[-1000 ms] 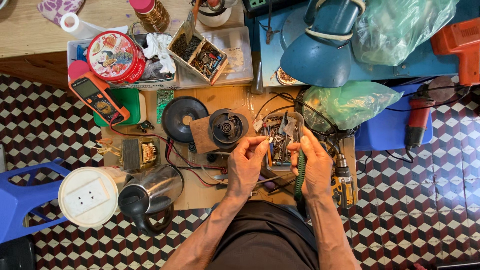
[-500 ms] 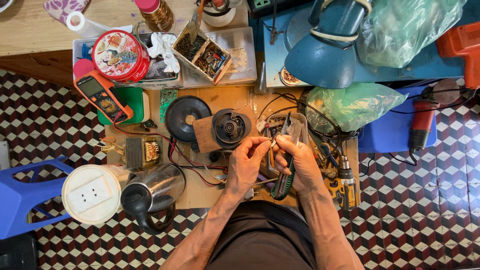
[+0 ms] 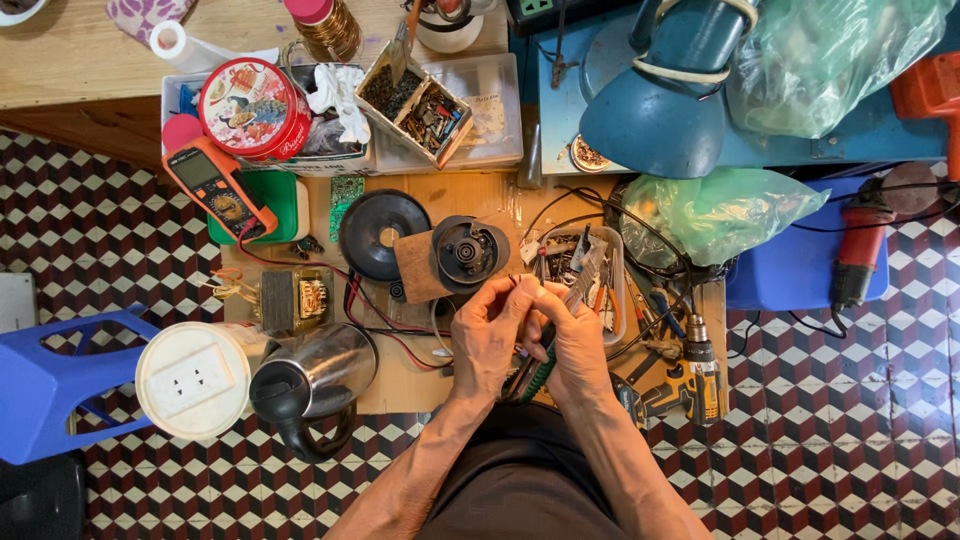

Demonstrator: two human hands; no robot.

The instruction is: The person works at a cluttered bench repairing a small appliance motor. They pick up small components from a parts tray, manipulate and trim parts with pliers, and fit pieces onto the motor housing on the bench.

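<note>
My right hand (image 3: 578, 342) grips a pair of pliers (image 3: 578, 290) with green handles; the metal jaws point up toward the tool tray. My left hand (image 3: 487, 335) is closed beside it, fingertips pinching something small, likely a wire end, right at the plier jaws. Both hands meet over the low wooden board (image 3: 430, 385), just below a round black motor part (image 3: 466, 251) that rests on a brown block.
A clear tray of hand tools (image 3: 610, 262), black disc (image 3: 382, 232), transformer (image 3: 295, 300), steel kettle (image 3: 312, 382), orange multimeter (image 3: 217, 187), round red tin (image 3: 248, 107), blue desk lamp (image 3: 672, 95), green plastic bags (image 3: 712, 212), yellow cordless drill (image 3: 692, 372), red angle grinder (image 3: 858, 242), blue stool (image 3: 50, 380).
My right hand with the pliers has shifted left to meet the left hand; the plier jaws tilted toward the fingertips. The view moved slightly.
</note>
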